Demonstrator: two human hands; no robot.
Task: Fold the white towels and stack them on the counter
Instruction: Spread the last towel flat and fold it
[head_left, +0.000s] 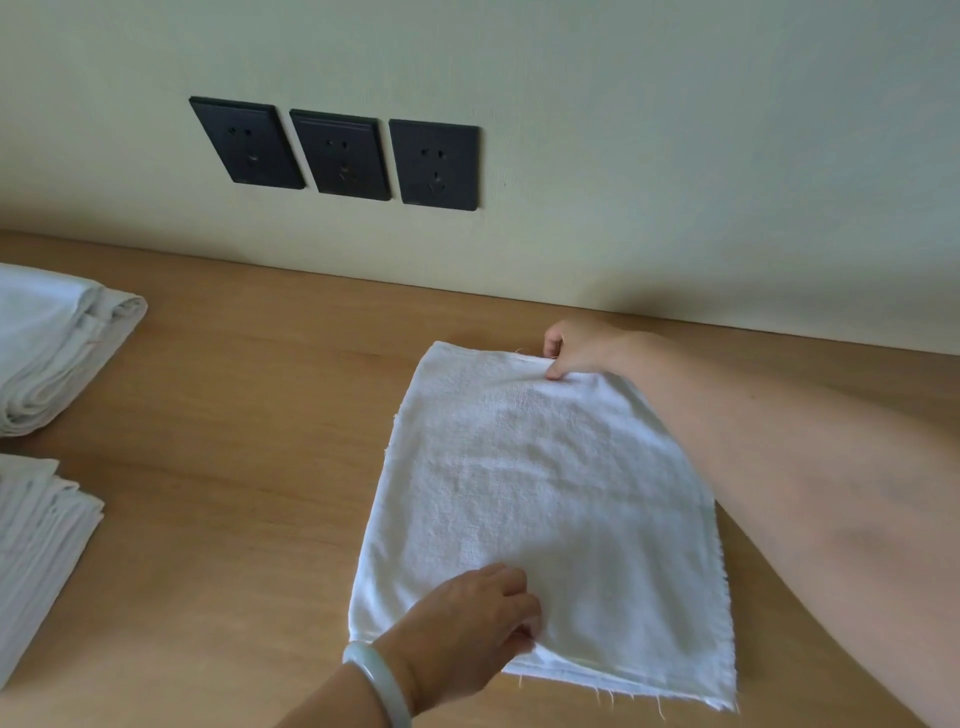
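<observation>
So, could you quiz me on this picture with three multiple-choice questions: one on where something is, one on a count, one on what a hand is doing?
1. Where are the folded towel piles relative to the spread towel?
A) to its left
B) to its right
C) on top of it

2. How many black sockets are on the wall?
A) two
B) three
C) five

3. What is the right hand doing?
A) pinching the towel's far edge
B) resting open on the towel's middle
C) touching a socket

Answers: 1 A, both piles sit at the picture's left edge. 2 B, three plates stand side by side. 3 A, its thumb and fingers pinch the far edge.
</observation>
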